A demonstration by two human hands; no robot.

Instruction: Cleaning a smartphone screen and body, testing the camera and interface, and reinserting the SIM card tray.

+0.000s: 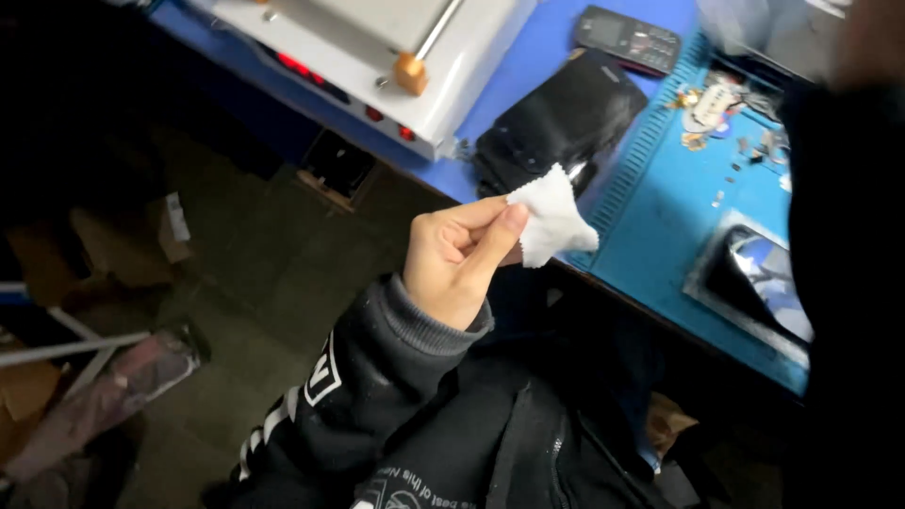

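Note:
My left hand point(459, 259) is raised in front of the bench edge, and it pinches a small white wipe point(553, 219) between thumb and forefinger. The wipe hangs crumpled just above the edge of the blue work mat point(665, 226). A black sleeve with white stripes point(368, 377) covers that arm. Along the right edge runs a dark blurred sleeve point(839, 264), with a blurred skin-coloured shape point(872, 38) at the top right, likely my right hand. Its fingers cannot be made out.
On the bench lie a black pouch or cloth point(566, 118), a black keypad phone point(630, 38), small loose parts point(718, 104) and a glossy screen panel point(759, 278). A white machine with red buttons point(377, 57) stands at the back left. Cardboard and rods litter the floor point(113, 311).

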